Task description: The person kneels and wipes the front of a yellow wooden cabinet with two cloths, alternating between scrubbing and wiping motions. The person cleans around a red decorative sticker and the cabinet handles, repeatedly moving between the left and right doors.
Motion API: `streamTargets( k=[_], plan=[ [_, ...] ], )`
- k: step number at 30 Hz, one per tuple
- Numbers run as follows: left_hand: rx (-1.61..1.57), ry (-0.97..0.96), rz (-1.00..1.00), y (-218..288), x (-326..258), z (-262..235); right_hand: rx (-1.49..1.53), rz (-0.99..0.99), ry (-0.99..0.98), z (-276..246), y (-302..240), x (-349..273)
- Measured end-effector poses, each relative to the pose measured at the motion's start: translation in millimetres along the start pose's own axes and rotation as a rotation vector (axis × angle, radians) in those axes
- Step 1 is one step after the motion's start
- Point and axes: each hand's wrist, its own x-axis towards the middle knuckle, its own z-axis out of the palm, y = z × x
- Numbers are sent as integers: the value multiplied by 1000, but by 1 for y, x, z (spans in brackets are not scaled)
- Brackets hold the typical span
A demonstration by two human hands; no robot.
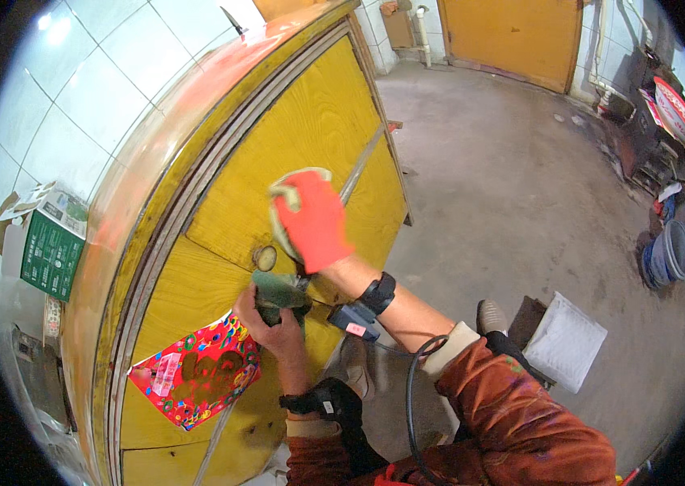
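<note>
A yellow wood-grain cabinet fills the left and middle, its doors facing me. My right hand, in a red and cream work glove, is closed like a fist against the upper door front; whatever its fingers hold is hidden. Lower down, my bare left hand grips a dark green object of unclear kind, close to the doors. Just above that object is a round knob. A red diamond-shaped paper decoration with bright patterns is stuck on the lower front, beside my left hand.
A green and white box stands left of the cabinet by the tiled wall. On the floor to my right lies a white flat package; farther off is a grey-blue bucket. A black cable loops by my right arm.
</note>
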Motion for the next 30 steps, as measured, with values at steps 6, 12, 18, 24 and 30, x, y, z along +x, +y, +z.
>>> streamTargets(
  k=[6, 12, 18, 24, 30],
  plan=[
    [-17, 2, -2, -3, -2, 1, 98, 171, -5, -12, 29, 10],
    [-40, -12, 4, -3, -1, -3, 14, 97, 108, 2, 18, 2],
    [-31, 10, -20, -4, -2, 2, -20, 34, -43, -10, 12, -1],
    [-50, -5, -40, 1, 0, 0, 6, 232, 64, -4, 16, 2],
    [-69, -21, -56, 3, 2, -1, -67, -7, 10, -7, 22, 2]
  ],
)
